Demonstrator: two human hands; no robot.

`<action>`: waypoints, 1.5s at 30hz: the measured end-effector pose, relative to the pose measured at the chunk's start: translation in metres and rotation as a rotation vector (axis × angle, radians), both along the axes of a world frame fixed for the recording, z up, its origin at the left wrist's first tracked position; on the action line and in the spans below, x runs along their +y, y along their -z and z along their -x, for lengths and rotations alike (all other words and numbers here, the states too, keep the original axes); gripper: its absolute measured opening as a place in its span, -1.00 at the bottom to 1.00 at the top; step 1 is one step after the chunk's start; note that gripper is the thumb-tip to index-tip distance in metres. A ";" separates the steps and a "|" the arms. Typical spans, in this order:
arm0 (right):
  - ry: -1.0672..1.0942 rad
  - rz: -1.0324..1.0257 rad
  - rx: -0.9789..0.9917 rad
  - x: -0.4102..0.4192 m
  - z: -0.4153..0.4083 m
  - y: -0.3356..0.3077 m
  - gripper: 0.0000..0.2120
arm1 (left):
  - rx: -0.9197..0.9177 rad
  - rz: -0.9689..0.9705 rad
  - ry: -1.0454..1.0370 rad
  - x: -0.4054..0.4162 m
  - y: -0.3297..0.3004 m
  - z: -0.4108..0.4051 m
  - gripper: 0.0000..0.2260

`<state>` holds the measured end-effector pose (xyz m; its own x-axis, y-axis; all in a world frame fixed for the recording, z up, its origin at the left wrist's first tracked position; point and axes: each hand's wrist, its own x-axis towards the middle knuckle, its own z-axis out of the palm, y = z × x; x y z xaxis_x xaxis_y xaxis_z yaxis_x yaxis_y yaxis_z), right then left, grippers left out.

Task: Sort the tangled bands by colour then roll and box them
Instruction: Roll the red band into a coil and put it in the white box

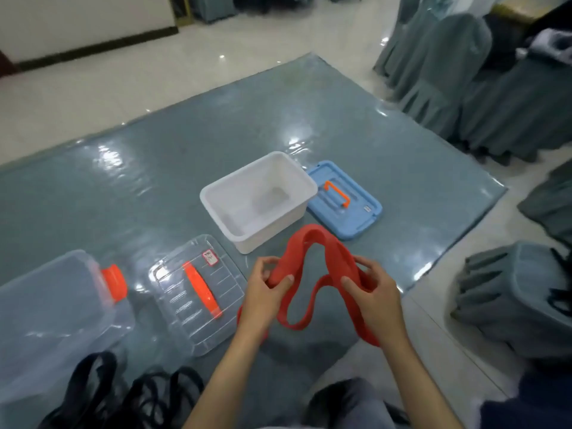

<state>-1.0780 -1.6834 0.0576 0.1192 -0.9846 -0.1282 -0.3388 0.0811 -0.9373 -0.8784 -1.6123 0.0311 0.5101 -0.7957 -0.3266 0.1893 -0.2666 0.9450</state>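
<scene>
- Black bands point(123, 394) lie on the desk point(154, 181), nearer than the fingers.
- Left hand point(266, 292) and right hand point(374, 292), fingers curled, grip a looped red band point(312, 243) between them.
- Beyond the fingers: an open white box point(260, 199), with a blue lid point(349, 205) beside it.

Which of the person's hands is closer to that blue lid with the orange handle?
The right hand. It grips the red band just below and a little left of the blue lid in the picture. The left hand grips the same band farther left, by the clear lid.
</scene>
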 end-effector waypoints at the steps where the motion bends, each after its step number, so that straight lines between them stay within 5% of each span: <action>1: -0.021 0.031 0.069 -0.012 -0.001 0.003 -0.57 | -0.062 -0.023 0.000 -0.005 0.005 0.000 -0.70; 12: -0.580 0.020 0.313 -0.136 -0.022 0.081 -0.59 | -0.470 -0.368 -0.225 -0.055 0.058 0.025 -0.64; 18: -1.056 0.007 0.559 -0.186 -0.006 0.110 -0.16 | -0.495 -0.521 -0.304 -0.071 0.068 0.054 -0.82; 27: -1.163 0.066 0.681 -0.219 0.037 0.114 0.06 | -0.539 -0.711 -0.329 -0.080 0.062 0.085 -0.59; 33: -1.310 0.074 0.830 -0.220 0.046 0.112 0.43 | -0.580 -0.719 -0.284 -0.080 0.058 0.103 -0.52; 41: -1.232 0.173 0.783 -0.196 0.045 0.084 0.09 | -0.643 -0.633 -0.147 -0.079 0.046 0.104 -0.58; 45: -1.328 0.119 0.627 -0.189 0.023 0.040 -0.06 | -0.647 -0.362 0.084 -0.079 0.022 0.092 -0.29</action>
